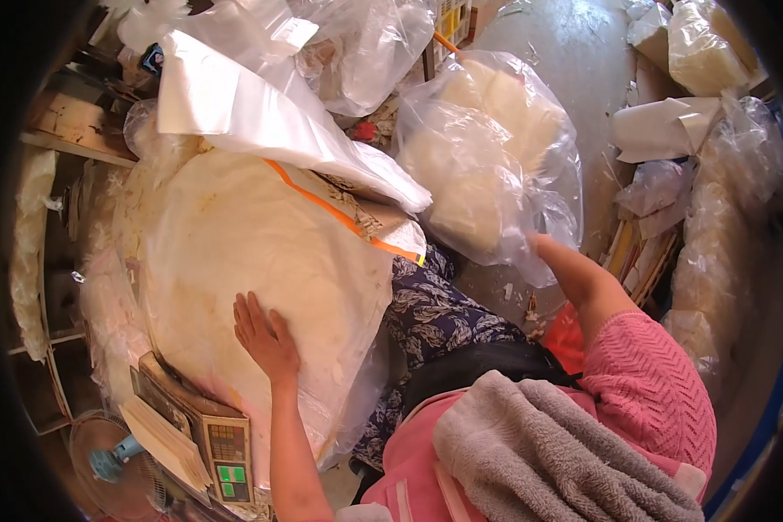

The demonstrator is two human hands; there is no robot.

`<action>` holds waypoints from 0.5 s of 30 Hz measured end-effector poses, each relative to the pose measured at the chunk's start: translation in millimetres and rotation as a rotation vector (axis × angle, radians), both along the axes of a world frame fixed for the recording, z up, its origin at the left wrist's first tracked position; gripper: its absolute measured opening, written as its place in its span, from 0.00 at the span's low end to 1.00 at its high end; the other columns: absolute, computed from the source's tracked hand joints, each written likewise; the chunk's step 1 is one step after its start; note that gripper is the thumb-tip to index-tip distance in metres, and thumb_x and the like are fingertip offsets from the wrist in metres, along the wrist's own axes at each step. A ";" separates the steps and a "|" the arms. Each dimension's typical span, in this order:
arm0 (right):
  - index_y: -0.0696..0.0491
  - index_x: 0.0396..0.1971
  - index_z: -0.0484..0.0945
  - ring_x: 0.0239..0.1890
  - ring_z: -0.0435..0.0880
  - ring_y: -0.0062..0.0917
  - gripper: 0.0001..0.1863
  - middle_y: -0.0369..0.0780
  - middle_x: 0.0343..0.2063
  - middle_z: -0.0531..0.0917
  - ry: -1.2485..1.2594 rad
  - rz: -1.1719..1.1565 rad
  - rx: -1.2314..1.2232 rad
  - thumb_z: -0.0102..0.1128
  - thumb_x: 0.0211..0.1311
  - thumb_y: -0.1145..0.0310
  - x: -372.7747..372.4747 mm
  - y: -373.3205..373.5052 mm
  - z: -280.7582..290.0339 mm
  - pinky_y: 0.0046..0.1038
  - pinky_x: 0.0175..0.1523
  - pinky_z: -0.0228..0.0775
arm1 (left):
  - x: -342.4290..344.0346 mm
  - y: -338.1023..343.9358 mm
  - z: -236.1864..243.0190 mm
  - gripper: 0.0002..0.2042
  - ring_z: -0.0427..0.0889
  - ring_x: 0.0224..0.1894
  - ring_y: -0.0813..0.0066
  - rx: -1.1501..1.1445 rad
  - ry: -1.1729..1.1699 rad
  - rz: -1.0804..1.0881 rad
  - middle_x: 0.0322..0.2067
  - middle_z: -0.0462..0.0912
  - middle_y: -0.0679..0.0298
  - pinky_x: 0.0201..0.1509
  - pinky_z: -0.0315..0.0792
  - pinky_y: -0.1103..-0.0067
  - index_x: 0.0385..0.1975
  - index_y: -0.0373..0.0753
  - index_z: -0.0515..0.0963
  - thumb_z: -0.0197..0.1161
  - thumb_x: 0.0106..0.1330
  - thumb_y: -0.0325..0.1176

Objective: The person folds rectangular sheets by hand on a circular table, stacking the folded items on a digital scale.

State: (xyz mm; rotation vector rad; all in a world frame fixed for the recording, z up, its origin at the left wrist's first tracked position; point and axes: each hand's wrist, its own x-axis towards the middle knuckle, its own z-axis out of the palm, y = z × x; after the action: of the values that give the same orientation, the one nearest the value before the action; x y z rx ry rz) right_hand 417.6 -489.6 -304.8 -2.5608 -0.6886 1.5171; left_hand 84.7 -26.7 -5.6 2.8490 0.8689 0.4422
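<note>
My left hand (267,341) lies flat with its fingers stretched out on the cream-coloured covering of a work table (217,235). Nothing is in it. On the other side, my right hand (538,244) grips the gathered lower edge of a large clear plastic bag (487,165). Its fingers are mostly hidden by the crinkled film. Several pale yellow, flat pieces show through the bag, which bulges to the right of the table. A stack of white plastic sheets (270,122) lies slantwise across the table's far edge.
A scale (226,452) with green displays stands at the table's near left, with a fan (104,461) beyond it. An orange strip (322,209) runs along the table's far side. More filled plastic bags (718,226) line the right. Clear bags (357,61) pile up at the back.
</note>
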 end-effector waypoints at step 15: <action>0.53 0.38 0.81 0.43 0.83 0.47 0.10 0.53 0.38 0.83 -0.439 -0.765 0.362 0.59 0.55 0.71 -62.0 139.8 49.2 0.42 0.49 0.73 | 2.7 -0.7 1.5 0.24 0.55 0.73 0.52 -0.027 -0.010 0.005 0.71 0.58 0.52 0.74 0.46 0.58 0.69 0.39 0.62 0.48 0.74 0.38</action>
State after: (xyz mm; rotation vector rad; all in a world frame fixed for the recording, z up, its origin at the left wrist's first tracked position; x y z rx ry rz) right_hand 355.6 -349.9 -255.6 -2.4297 0.0335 0.5491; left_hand 87.4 -27.4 -4.1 2.8187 0.8740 0.4411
